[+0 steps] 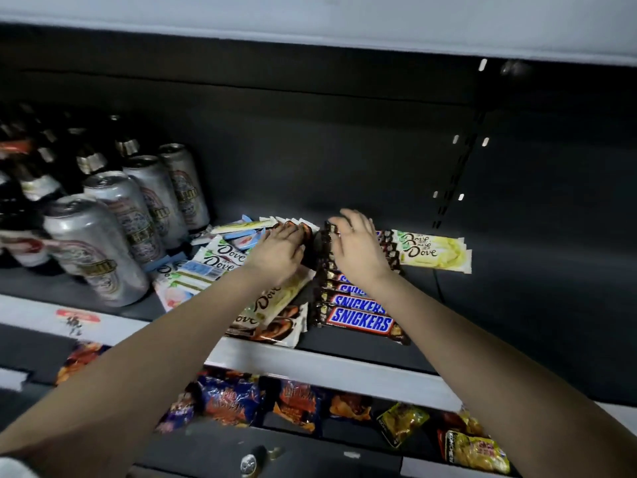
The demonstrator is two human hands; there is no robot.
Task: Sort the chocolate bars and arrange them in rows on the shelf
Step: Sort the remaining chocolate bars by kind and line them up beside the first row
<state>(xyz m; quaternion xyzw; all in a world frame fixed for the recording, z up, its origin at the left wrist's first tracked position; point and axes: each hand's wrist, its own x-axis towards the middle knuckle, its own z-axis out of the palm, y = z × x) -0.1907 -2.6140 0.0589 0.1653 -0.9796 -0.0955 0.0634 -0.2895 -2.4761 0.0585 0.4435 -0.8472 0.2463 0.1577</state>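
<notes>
Beneath the right hand (358, 248), a row of Snickers bars (360, 320) is laid on the shelf (344, 370), each overlapping the next from the front edge back to the fingertips. The fingers are bent over the farthest bars and touch their left ends; whether a bar is actually pinched cannot be told. The wrappers are brown, lettered in white on blue. Just right of this hand, a stack of white-and-yellow Dove bars (436, 251) is set flat. Across a narrow gap left of the row, the left hand (277, 253) is curled round a dark brown-wrapped bar (306, 232), held at the fingertips. Under and left of that hand, a loose pile of white Dove bars (220, 258) is spread, and a brown Dove bar (275, 327) is laid below the wrist, at the shelf front. Silver cans (103, 243) are stood farther left.
</notes>
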